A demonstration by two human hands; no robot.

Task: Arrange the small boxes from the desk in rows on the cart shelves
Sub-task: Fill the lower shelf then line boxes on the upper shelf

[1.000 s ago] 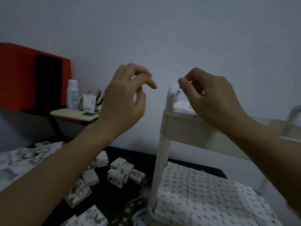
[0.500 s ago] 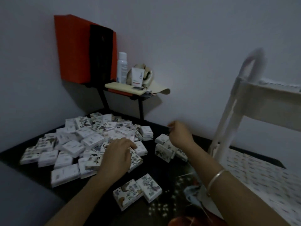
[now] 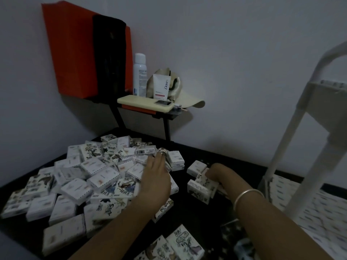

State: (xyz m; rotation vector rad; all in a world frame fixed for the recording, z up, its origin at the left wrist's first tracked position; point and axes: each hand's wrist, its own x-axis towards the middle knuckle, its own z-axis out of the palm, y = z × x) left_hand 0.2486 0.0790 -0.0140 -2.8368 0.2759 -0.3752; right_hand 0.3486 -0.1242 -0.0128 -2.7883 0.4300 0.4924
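Left hand [image 3: 155, 182] slid farther over heap: fingers released, flat on small white printed cardboard boxes [image 3: 90, 177], on black desk [image 3: 187, 222], left of white plastic cart [image 3: 286, 143]. Right hand [image 3: 216, 175] clenched round boxes nearer cart. Best: square stack, grip ends before lifting.

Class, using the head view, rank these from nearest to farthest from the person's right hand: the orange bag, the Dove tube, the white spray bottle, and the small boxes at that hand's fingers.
1. Small boxes: under the right hand's curled fingers.
2. Dove tube: up at the back, right of the bottle.
3. White spray bottle: beside the tube, further left.
4. Orange bag: far left, by the wall.
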